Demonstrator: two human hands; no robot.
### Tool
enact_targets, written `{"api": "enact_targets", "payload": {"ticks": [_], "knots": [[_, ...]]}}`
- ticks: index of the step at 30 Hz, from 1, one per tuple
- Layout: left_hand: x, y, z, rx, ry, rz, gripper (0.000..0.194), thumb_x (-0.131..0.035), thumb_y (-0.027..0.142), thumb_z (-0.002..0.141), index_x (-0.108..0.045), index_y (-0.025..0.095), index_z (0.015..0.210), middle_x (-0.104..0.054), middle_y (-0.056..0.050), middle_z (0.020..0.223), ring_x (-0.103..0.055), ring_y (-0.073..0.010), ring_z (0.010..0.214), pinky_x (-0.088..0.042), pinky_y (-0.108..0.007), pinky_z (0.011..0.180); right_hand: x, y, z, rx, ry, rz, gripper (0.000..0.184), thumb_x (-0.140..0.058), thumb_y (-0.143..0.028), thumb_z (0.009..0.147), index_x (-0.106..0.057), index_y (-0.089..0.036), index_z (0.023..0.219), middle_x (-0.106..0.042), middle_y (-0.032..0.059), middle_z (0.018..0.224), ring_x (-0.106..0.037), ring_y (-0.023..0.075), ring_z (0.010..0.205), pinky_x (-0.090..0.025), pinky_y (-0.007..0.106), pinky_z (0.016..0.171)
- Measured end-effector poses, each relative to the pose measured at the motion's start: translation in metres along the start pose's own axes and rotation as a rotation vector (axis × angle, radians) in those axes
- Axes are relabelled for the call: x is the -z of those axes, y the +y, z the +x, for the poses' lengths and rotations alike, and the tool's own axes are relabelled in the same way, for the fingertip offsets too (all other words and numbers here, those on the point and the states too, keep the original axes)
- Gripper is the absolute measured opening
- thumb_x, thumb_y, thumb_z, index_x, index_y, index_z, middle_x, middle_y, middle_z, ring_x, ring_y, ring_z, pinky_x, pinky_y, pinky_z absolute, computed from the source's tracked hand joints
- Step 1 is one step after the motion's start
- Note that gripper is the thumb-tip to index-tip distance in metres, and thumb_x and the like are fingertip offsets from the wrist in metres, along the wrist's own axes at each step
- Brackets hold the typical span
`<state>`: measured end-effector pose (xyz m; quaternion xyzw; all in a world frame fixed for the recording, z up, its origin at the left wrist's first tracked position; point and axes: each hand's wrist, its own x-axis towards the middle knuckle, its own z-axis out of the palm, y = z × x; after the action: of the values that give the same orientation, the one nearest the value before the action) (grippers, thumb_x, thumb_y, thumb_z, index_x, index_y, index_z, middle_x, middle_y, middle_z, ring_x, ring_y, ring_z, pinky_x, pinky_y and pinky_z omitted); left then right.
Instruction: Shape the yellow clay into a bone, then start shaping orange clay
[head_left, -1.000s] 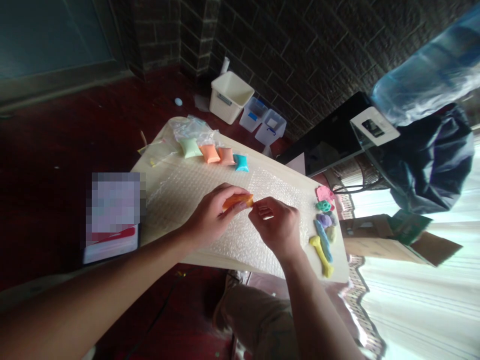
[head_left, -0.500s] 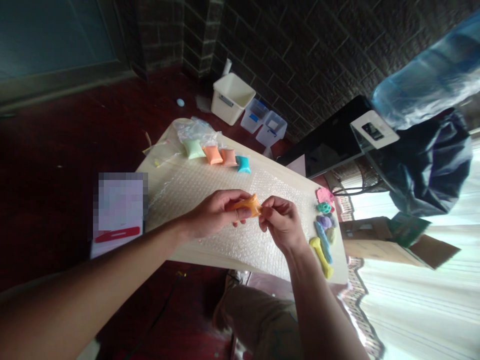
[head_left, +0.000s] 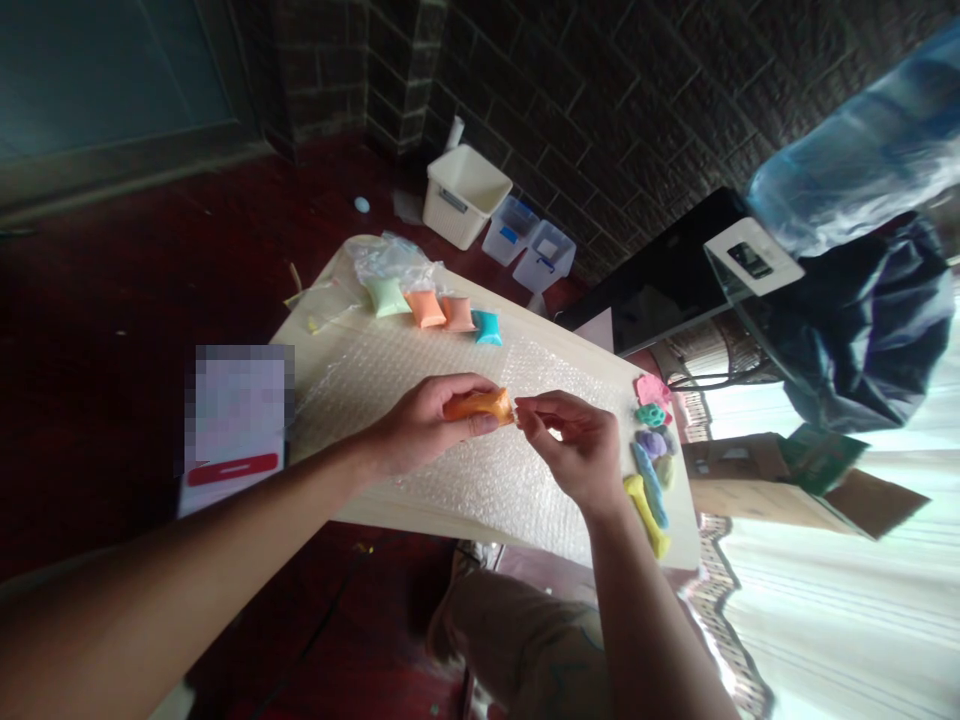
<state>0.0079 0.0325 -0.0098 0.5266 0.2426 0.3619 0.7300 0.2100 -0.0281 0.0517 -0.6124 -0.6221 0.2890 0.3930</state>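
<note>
Two bare hands are engaged with a single orange packet (head_left: pixel 484 404), held above the bubble wrap (head_left: pixel 487 490) spread over the middle of a pale table (head_left: pixel 681 540). The left hand (head_left: pixel 420 425) is curled around the packet, fingers behind and thumb across the near side, leaving the packet's right end exposed. The right hand (head_left: pixel 574 445) has thumb and forefinger brought together at that exposed end, pinching what appears to be its pale edge; the remaining fingers are bent, with a gap visible inside the curve of the hand. Four further packets lie in a row toward the far edge: pale green (head_left: pixel 387 297), orange-pink (head_left: pixel 425 309), peach (head_left: pixel 457 313) and blue (head_left: pixel 487 327). Crumpled clear plastic (head_left: pixel 397 255) lies just behind the green one. Along the right end of the table sit several soft-looking pieces: a pink piece (head_left: pixel 652 391), a teal piece (head_left: pixel 651 414) with openings, a purple lump (head_left: pixel 649 442), a light blue strip (head_left: pixel 651 485) and a yellow piece (head_left: pixel 646 515) with widened ends. Beyond the far edge, a white basket (head_left: pixel 450 210) stands on the dark red floor (head_left: pixel 150 280) beside two clear bins (head_left: pixel 510 230). Right of the table is an open cardboard box (head_left: pixel 757 495).
</note>
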Motion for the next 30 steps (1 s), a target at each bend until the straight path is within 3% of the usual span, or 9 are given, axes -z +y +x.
{"api": "enact_targets", "payload": {"ticks": [5,13,20,24,30], "knots": [[-0.004,-0.001,0.002,-0.022,-0.006,0.03,0.033,-0.082,0.037,0.087,-0.075,0.018,0.113,-0.079,-0.009,0.113,-0.073,-0.025,0.108,-0.055,-0.038,0.095,0.005,-0.004,-0.002,0.059,-0.052,-0.132,0.012,-0.075,-0.023,0.087,-0.086,-0.021,0.092,-0.081,0.0042,0.081,-0.072,0.0167,0.067,-0.06,0.03,0.059],[-0.004,-0.011,0.0,-0.061,-0.045,0.179,0.034,-0.081,0.042,0.09,-0.075,0.019,0.115,-0.079,-0.007,0.116,-0.073,-0.0254,0.11,-0.055,-0.038,0.098,0.004,-0.003,-0.003,0.157,-0.102,-0.262,0.015,-0.068,-0.009,0.077,-0.078,-0.019,0.083,-0.077,0.0015,0.075,-0.069,0.0146,0.062,-0.056,0.027,0.061],[-0.003,-0.011,-0.001,-0.042,-0.066,0.233,0.025,-0.078,0.033,0.092,-0.074,0.019,0.112,-0.078,-0.006,0.112,-0.072,-0.0245,0.107,-0.055,-0.038,0.094,-0.002,-0.003,-0.001,0.251,-0.114,-0.34,0.009,-0.068,-0.011,0.079,-0.07,-0.02,0.075,-0.068,0.0001,0.07,-0.061,0.0137,0.06,-0.049,0.027,0.059],[-0.007,-0.009,0.0,0.006,-0.05,0.057,0.027,-0.081,0.034,0.089,-0.073,0.018,0.11,-0.077,-0.007,0.109,-0.071,-0.0236,0.105,-0.054,-0.036,0.091,-0.002,-0.003,-0.001,0.185,-0.062,-0.283,0.007,-0.067,-0.013,0.078,-0.071,-0.019,0.077,-0.068,0.0004,0.072,-0.061,0.0138,0.061,-0.049,0.028,0.06],[-0.006,-0.008,0.001,0.102,-0.062,-0.058,0.032,-0.085,0.029,0.082,-0.074,0.019,0.11,-0.076,-0.004,0.107,-0.07,-0.0202,0.102,-0.054,-0.034,0.09,-0.003,0.003,-0.001,-0.125,-0.092,0.042,0.003,-0.07,-0.021,0.074,-0.068,-0.019,0.072,-0.065,0.0,0.066,-0.054,0.0127,0.059,-0.04,0.026,0.054]]}}
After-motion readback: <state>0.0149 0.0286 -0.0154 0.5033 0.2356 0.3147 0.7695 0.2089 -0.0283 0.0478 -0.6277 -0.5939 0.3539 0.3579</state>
